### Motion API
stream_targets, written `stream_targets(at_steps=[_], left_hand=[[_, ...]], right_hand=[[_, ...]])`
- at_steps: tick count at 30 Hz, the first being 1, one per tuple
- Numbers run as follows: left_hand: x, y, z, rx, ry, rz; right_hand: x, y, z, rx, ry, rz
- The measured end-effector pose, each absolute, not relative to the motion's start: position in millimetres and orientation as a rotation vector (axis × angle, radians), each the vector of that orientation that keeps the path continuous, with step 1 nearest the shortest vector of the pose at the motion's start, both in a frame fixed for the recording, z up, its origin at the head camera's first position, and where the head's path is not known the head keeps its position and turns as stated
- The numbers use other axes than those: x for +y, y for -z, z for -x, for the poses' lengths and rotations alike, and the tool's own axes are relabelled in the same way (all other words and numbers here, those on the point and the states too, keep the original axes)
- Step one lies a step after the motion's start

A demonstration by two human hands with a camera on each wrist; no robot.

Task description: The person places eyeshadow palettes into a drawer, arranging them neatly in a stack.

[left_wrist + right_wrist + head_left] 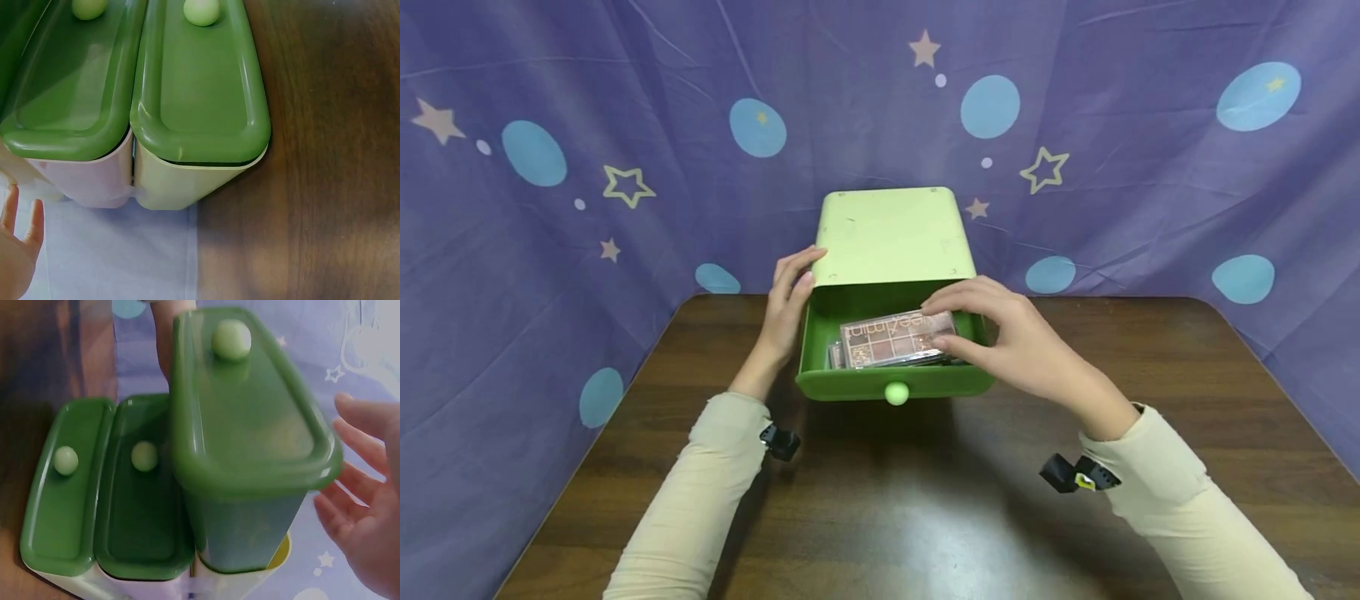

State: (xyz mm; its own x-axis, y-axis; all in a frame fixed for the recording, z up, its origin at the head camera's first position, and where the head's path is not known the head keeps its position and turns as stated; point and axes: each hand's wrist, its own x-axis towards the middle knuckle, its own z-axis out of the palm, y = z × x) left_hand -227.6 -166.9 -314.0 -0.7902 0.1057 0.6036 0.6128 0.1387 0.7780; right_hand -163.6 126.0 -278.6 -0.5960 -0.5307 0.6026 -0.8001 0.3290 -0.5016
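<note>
A green drawer (831, 383) with a round knob (897, 392) stands pulled out of its pale green cabinet (891, 233). Inside lies a tilted clear-lidded eyeshadow palette (883, 342), over another flat case (837, 356) mostly hidden beneath. My right hand (1011, 333) pinches the palette's right end, thumb on the near side and fingers on the far edge. In the right wrist view, the drawer front (250, 419) hides the palette, and my right hand (372, 487) shows beside it. My left hand (784, 308) rests on the cabinet's left side, its fingers (34, 228) fairly straight.
Below the pulled-out drawer, two closed green drawers (150, 506) sit in the same stack, each with a pale knob. The stack stands on a brown wooden table (865, 508). Behind it hangs a purple curtain (865, 92) with stars and blue ovals.
</note>
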Motion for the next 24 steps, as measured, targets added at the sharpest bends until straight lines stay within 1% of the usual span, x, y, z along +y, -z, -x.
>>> stream_targets(at_steps=[6, 12, 16, 21, 24], left_hand=[[-167, 315, 227, -2.012, 1.682, 0.686], [-167, 314, 227, -2.016, 1.684, 0.677], [-167, 314, 227, -2.017, 1.693, 0.669], [-167, 313, 227, -2.018, 1.708, 0.661], [-166, 314, 228, -2.016, 1.708, 0.659]], right_hand=[[122, 288, 134, -2.048, -1.211, -1.106], [107, 309, 113, -1.888, -1.241, -1.162], [94, 329, 106, -1.860, -1.195, -1.178], [83, 350, 104, -1.951, -1.238, -1.091], [78, 356, 104, -2.014, -1.260, -1.041]])
